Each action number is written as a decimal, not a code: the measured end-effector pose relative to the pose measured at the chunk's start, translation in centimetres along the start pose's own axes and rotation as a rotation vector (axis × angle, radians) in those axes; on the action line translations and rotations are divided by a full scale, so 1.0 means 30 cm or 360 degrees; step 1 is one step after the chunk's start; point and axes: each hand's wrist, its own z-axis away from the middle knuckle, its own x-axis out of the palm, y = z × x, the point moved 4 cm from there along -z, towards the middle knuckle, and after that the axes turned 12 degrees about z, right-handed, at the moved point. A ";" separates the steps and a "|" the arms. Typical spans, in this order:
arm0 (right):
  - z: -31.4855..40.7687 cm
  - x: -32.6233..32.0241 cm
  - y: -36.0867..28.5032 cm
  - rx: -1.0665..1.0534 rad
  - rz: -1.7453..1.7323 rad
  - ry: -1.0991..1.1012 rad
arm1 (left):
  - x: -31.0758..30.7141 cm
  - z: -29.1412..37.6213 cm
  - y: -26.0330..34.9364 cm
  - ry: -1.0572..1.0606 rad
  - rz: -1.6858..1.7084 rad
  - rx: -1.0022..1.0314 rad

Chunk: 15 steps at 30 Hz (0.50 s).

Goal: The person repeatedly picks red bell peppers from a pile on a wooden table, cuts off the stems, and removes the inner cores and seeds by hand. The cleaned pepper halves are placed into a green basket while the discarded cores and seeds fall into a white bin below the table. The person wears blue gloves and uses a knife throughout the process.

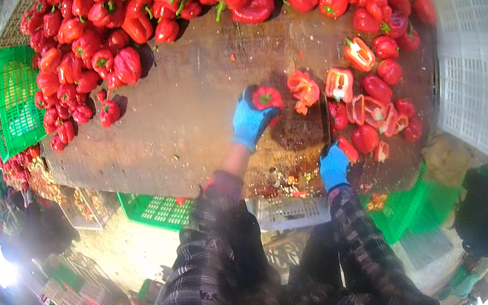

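Observation:
My left hand, in a blue-coated work glove, grips a red bell pepper above the wooden table. The pepper's green stem end faces up. My right hand, gloved alike, is curled at the table's near side, beside a red pepper piece. A thin dark line runs away from its fingers; whether this is a knife blade or a board edge is unclear. Between the hands and farther off lies a pale red pepper piece. Cut-open pepper halves lie to the right among whole peppers.
Heaped red bell peppers line the table's far and left sides. White plastic crates stand at the right, a green crate at the left. Seeds and scraps litter the near edge, above a pale crate. Another green crate sits low right.

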 end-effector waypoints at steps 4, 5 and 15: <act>0.003 -0.030 0.008 -0.0075 -0.0068 0.0315 | 0.034 0.151 -0.211 0.0181 0.0234 -0.0222; 0.008 -0.042 0.009 -0.0075 -0.0117 0.0246 | 0.030 0.155 -0.228 0.0249 0.0283 -0.0117; 0.239 -0.311 -0.161 -0.0223 -0.0719 0.0102 | 0.040 0.141 -0.278 0.0448 0.0452 -0.0101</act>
